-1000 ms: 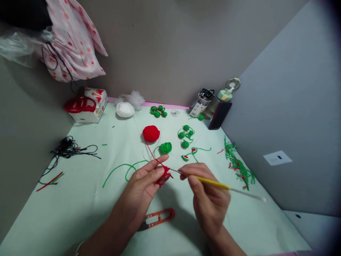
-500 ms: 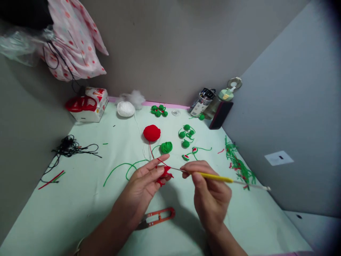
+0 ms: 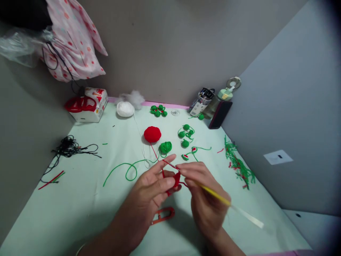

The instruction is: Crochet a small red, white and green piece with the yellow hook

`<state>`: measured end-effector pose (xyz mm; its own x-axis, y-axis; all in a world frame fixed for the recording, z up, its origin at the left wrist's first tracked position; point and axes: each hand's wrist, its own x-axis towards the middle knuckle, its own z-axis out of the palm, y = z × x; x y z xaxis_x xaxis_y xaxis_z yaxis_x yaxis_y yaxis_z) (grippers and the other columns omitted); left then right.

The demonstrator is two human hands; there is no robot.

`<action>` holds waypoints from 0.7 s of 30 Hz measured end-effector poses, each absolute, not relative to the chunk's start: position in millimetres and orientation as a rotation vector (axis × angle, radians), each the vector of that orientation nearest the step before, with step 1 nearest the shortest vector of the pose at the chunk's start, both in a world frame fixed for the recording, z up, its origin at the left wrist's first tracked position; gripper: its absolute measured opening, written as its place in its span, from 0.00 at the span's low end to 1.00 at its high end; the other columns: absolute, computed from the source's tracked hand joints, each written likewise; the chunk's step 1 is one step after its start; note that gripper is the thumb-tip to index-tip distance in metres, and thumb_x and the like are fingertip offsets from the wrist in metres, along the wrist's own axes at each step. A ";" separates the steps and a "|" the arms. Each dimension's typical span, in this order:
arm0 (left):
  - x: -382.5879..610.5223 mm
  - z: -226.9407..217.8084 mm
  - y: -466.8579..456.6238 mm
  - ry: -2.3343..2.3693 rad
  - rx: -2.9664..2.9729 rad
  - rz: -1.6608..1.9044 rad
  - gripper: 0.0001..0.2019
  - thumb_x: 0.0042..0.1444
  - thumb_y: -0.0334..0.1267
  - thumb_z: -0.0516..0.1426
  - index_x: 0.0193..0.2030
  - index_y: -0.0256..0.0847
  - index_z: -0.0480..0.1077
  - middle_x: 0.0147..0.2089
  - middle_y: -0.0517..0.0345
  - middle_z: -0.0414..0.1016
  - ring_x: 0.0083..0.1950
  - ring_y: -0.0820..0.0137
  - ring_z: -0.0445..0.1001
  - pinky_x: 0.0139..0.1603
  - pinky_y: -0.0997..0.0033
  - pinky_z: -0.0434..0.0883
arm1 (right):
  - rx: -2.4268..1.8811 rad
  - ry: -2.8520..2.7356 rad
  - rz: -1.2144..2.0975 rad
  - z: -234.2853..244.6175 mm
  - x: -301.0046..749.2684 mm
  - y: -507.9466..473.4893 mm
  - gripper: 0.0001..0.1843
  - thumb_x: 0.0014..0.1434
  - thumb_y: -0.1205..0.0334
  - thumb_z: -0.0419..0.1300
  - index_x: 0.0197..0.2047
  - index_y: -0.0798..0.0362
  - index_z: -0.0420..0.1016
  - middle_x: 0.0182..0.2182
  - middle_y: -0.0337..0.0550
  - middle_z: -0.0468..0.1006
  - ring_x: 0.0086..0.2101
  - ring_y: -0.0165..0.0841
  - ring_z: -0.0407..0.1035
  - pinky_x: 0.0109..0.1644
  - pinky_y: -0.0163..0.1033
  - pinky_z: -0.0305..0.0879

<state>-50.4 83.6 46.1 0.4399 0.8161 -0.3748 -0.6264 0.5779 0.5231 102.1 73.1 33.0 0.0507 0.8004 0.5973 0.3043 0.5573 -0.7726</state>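
My left hand [image 3: 154,188] pinches a small red crochet piece [image 3: 177,179] between thumb and fingers, and red yarn runs over its raised forefinger. That strand leads back to a red yarn ball [image 3: 152,134]. In my right hand [image 3: 206,195] is a crochet hook with a yellow handle [image 3: 217,195]; its tip is hidden by my fingers close to the red piece, and its rear end is blurred. Behind my hands lies a green yarn ball [image 3: 165,147] with a loose curling tail. Orange-handled thread snips [image 3: 163,215] lie below, partly covered by my left hand.
Small green crocheted balls [image 3: 185,143] and two red-and-green pieces [image 3: 194,150] lie right of centre. White yarn [image 3: 125,109], a tissue box [image 3: 89,106], a pen cup [image 3: 199,105], a bottle [image 3: 226,94] and a phone [image 3: 220,114] stand behind. Yarn scraps [image 3: 238,163] line the right.
Both hands have come closer together, with the red piece shifting right. The hook's rear end has swung downward, and my left hand now covers more of the snips.
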 end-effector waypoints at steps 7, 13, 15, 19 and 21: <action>-53.2 69.6 77.1 0.486 0.413 0.766 0.25 0.46 0.34 0.74 0.53 0.51 0.84 0.32 0.60 0.76 0.37 0.67 0.75 0.44 0.67 0.72 | -0.697 -1.218 1.127 67.4 109.5 63.9 0.06 0.70 0.55 0.63 0.44 0.39 0.84 0.33 0.39 0.85 0.25 0.30 0.73 0.27 0.35 0.74; -56.9 49.3 85.3 0.748 0.588 0.893 0.24 0.58 0.39 0.67 0.62 0.50 0.79 0.39 0.58 0.76 0.47 0.63 0.74 0.58 0.60 0.66 | -0.832 -1.187 1.136 47.2 113.7 79.5 0.09 0.70 0.58 0.63 0.41 0.49 0.84 0.33 0.43 0.84 0.29 0.30 0.75 0.33 0.36 0.76; -58.9 44.6 86.4 0.755 0.592 0.913 0.23 0.59 0.39 0.67 0.62 0.49 0.79 0.38 0.59 0.75 0.45 0.64 0.73 0.57 0.60 0.65 | -0.885 -1.254 1.069 44.3 115.6 78.5 0.10 0.72 0.59 0.60 0.42 0.49 0.83 0.34 0.43 0.84 0.30 0.32 0.76 0.34 0.37 0.76; -58.0 45.3 86.5 0.878 0.647 1.024 0.23 0.58 0.38 0.68 0.61 0.47 0.79 0.35 0.60 0.73 0.41 0.65 0.70 0.53 0.62 0.66 | -0.986 -1.622 0.655 44.6 116.9 70.1 0.12 0.73 0.67 0.55 0.50 0.48 0.80 0.38 0.45 0.85 0.35 0.35 0.79 0.39 0.42 0.79; -55.3 46.0 86.2 0.918 0.658 1.075 0.25 0.57 0.36 0.68 0.63 0.46 0.78 0.34 0.60 0.74 0.41 0.65 0.70 0.53 0.63 0.67 | -0.980 -1.889 0.343 42.2 116.3 67.4 0.15 0.71 0.70 0.56 0.55 0.47 0.78 0.41 0.46 0.86 0.39 0.38 0.80 0.40 0.43 0.80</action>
